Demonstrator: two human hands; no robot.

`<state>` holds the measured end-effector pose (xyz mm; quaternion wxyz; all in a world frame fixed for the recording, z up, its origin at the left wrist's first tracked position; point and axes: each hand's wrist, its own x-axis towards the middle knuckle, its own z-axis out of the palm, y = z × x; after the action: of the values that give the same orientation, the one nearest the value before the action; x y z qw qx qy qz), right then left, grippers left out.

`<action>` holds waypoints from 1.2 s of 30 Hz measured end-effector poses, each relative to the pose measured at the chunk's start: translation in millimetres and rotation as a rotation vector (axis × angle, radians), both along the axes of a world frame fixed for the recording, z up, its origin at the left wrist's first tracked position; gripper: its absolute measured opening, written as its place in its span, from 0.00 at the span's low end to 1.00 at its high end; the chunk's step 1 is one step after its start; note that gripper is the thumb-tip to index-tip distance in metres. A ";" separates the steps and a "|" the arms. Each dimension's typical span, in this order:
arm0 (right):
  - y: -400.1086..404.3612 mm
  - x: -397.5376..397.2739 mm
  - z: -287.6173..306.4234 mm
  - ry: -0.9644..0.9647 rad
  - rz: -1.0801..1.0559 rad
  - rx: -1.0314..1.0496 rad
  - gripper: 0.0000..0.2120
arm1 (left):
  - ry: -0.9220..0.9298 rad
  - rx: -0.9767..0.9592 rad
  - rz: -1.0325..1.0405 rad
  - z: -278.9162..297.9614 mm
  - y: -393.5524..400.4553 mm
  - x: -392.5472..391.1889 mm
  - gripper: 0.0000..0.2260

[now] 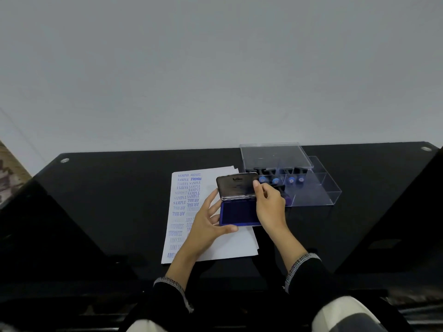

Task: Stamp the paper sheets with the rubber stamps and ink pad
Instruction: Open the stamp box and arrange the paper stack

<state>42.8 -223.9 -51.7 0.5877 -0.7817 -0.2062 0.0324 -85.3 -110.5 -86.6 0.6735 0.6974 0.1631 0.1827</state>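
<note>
Paper sheets [223, 245] lie in a small stack in the middle of the black tabletop [115, 188], which is the largest thing. The top sheet carries blue stamped words in two columns along its left side: SAMPLE many times, AMENDED, FRAGILE, AIR MAIL; the lower ones are too blurred to read. Near the far edge, right of the sheets, stands a clear plastic box [318, 190] with its lid [275, 155] raised; rubber stamps [275, 179] with black handles stand in its compartments. The ink pad [238, 213] rests on the sheets' right part, open, its blue pad showing. The left hand [206, 224] holds its near left corner. The right hand [269, 202] has its fingers closed on the upright metal cover [236, 186], whose printed brand is unreadable.
</note>
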 end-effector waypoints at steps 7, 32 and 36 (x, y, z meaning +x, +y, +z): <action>-22.7 3.9 -9.3 0.037 -0.192 0.066 0.15 | 0.032 0.019 -0.014 0.7 -2.9 4.8 0.46; -105.4 18.7 -25.3 0.004 -0.304 -0.460 0.12 | 0.008 0.659 0.169 -20.1 -31.9 15.7 0.16; -95.1 5.7 -24.7 -0.174 -0.326 -0.594 0.13 | 0.025 0.695 0.274 -15.2 -29.5 15.9 0.11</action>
<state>48.5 -319.0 -76.3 0.3121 -0.9411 -0.1095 -0.0703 -69.4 -139.9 -101.7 0.3637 0.8584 0.1912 0.3070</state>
